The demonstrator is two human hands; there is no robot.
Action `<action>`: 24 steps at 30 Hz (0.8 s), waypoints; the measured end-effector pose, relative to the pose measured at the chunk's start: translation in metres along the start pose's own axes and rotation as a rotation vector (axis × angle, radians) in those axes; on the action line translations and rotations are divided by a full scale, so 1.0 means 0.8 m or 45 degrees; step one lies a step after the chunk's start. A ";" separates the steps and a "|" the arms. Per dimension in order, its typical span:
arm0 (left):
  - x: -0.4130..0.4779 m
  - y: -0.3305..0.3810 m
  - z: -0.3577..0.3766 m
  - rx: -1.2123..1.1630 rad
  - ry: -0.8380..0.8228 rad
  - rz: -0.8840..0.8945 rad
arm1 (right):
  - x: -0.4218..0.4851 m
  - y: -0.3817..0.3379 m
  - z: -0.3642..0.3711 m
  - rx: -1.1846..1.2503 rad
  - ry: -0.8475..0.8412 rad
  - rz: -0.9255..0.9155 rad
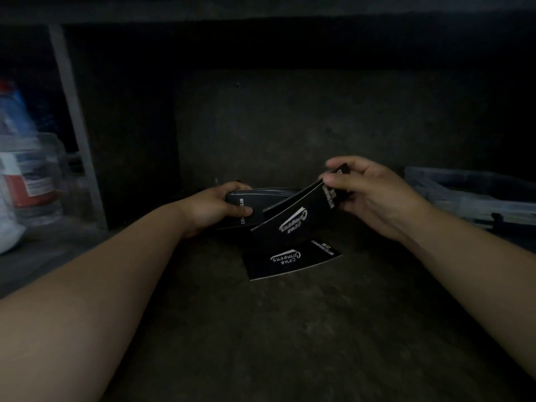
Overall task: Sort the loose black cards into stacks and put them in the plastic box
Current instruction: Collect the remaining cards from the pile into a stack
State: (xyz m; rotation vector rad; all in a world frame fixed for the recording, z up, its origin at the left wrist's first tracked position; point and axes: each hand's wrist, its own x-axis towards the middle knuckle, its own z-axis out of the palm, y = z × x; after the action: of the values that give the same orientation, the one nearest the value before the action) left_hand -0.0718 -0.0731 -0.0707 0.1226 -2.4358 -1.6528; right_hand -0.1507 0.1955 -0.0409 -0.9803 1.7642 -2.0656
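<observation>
My left hand [213, 208] grips a stack of black cards [255, 203] with white lettering, thumb on top, just above the dark floor. My right hand [368, 195] pinches the far end of one black card [293, 220], which slants down towards the stack. Another black card [290, 259] lies flat on the floor in front of both hands. The clear plastic box [470, 195] stands to the right, beyond my right hand.
At the left stand a red-and-white labelled container [29, 181] and clear plastic jars, beside a grey upright post [75, 123]. A dark wall closes the back. The scene is dim and the floor [275, 329] is bare concrete.
</observation>
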 end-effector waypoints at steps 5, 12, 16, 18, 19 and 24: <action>0.002 -0.004 0.000 -0.006 -0.006 0.019 | 0.004 -0.006 0.004 0.068 0.214 -0.157; 0.003 -0.004 0.000 -0.008 -0.017 0.017 | 0.005 -0.020 0.001 0.132 0.487 -0.372; 0.004 -0.005 -0.001 0.006 -0.020 0.020 | -0.001 -0.026 0.011 0.184 0.465 -0.382; 0.004 -0.005 -0.001 0.007 -0.021 0.020 | -0.005 -0.021 0.015 0.080 0.345 -0.316; 0.005 -0.005 -0.001 0.002 -0.021 0.023 | -0.006 -0.017 0.016 0.002 0.246 -0.257; 0.003 -0.003 0.000 0.010 -0.024 0.014 | -0.012 0.008 0.007 -1.048 -0.315 0.159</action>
State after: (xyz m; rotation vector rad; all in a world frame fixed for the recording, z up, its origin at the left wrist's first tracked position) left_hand -0.0741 -0.0743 -0.0724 0.0951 -2.4523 -1.6481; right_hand -0.1418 0.1953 -0.0501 -1.1985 2.4826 -1.0487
